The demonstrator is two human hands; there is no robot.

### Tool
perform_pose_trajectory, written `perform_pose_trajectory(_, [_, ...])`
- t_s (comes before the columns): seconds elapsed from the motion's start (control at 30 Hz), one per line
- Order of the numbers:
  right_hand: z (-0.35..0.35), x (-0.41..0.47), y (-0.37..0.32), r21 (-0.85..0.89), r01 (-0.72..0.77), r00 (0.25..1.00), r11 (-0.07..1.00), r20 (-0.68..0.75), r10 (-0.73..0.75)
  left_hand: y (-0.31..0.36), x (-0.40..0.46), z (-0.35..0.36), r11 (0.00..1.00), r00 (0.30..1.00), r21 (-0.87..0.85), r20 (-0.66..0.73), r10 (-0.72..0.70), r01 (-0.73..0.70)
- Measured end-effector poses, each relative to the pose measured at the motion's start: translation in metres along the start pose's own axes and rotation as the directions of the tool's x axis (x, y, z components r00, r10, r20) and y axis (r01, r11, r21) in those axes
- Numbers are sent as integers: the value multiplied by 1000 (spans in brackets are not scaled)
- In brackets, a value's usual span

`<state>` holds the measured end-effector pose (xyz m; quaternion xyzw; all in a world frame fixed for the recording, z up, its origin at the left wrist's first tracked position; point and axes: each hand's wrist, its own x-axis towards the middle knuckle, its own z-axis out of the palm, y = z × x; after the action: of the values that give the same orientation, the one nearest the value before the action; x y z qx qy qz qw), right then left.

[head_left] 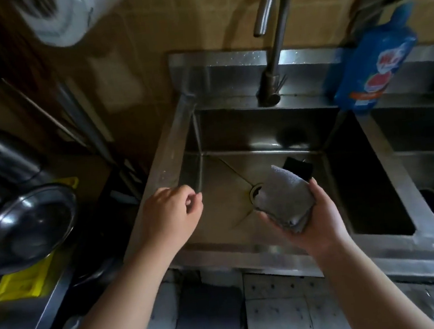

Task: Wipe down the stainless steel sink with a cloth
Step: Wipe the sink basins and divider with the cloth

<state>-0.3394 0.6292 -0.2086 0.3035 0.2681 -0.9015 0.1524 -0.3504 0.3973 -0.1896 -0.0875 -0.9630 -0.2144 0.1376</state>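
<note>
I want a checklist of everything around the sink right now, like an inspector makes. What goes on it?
Surface: stainless steel sink, left basin bare and dry-looking, drain partly hidden by the cloth.
Job's things: grey cloth, folded, held above the basin, not touching the steel.
Clutter: dark sponge-like block in the basin; blue bottle on the back ledge.
Grippers: right hand grips the cloth; left hand loosely curled, empty, over the left rim.
Cables: nothing seen.
Surroundings: faucet off; second basin to the right; pot lid and yellow item to the left.
</note>
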Motion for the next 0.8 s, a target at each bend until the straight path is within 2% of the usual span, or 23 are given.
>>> perform_pose_trajectory(0.2, [38,60,7,-48,-102,992,994,-83,98,-30,43,1,996,997,41,5,-75,75])
perform_pose_trajectory(0.5, [111,173,-15,-59,71,977,996,-198,-81,-85,189,41,998,992,-19,105,64,-62])
perform_pose_trajectory(0.57, [122,201,-24,-160,132,953,978,-250,-169,-91,217,60,996,989,-29,115,87,-85])
perform_pose_trajectory(0.63, [135,230,-34,-401,194,900,895,-290,-325,-96,243,81,995,985,-29,147,94,-91])
perform_pose_trajectory(0.7, [147,264,-45,-601,239,845,763,-258,-468,-103,267,104,997,982,-15,171,82,-81])
perform_pose_trajectory(0.8, [154,314,-62,-710,326,764,624,-191,-616,-114,295,133,999,985,-18,165,43,-41])
